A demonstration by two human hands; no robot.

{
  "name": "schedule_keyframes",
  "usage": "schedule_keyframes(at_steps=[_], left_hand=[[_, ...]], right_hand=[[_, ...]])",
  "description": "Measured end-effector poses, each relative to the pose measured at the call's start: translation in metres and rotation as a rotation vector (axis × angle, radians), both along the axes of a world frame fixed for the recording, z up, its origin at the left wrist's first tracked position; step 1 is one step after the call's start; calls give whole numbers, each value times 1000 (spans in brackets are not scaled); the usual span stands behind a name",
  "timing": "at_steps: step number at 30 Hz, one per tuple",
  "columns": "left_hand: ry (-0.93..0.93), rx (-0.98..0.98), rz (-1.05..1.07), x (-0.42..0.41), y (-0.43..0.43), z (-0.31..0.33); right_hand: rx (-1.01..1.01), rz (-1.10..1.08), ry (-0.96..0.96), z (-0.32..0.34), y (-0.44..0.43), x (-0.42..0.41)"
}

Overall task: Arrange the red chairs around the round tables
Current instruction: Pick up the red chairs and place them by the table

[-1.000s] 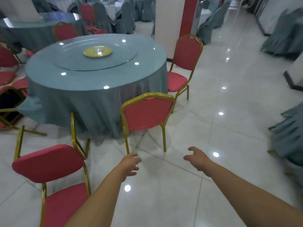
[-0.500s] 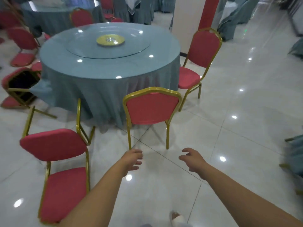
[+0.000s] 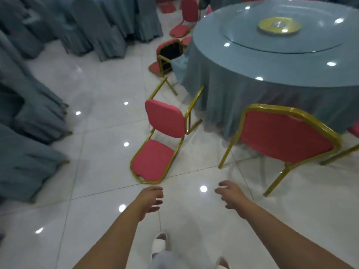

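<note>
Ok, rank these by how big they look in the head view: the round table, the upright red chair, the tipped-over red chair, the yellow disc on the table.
1. Round table
2. Upright red chair, though it is nearest the camera
3. Tipped-over red chair
4. Yellow disc

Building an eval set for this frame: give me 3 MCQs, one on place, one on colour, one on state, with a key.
1. Where is the tipped-over chair relative to the round table?
A. To its left, on the floor
B. On top of it
C. Behind the far edge

2. What colour is the tablecloth?
A. White
B. Grey-blue
C. Red

3. What are the left hand and right hand doing?
A. Both gripping a chair back
B. Left one holding a plate
C. Both open, holding nothing

Key: A, its back lies on the tiles, legs towards the cloth; B, the cloth is grey-blue; C, the fingers are spread over bare floor.
</note>
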State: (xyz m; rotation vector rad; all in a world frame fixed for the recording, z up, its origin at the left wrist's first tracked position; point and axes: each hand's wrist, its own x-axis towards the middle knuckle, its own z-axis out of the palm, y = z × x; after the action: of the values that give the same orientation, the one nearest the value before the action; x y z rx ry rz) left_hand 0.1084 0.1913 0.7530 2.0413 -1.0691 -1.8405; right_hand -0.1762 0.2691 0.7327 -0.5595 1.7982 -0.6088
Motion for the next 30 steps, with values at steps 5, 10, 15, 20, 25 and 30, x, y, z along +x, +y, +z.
schedule_keyframes(at_steps=[5,10,15,20,25,30], left_hand=[[7,-7,173,85,-16,-8],[54,-9,185,155,-54,-18],[75,11,143,227,-99,-26],[63,39,165,278,-153,-34],[45,65,151,299,-225,-51],[-12,90,123,303,-305,-62]], right_hand=[[25,109,-23,-2,-50,68],[66,72,2,-9,-91,128],[97,4,17,-19,-125,183],[118,-20,30,-24,-162,223],[160,-85,7,-44,-222,232],[234,-159,-22,-73,-291,233]])
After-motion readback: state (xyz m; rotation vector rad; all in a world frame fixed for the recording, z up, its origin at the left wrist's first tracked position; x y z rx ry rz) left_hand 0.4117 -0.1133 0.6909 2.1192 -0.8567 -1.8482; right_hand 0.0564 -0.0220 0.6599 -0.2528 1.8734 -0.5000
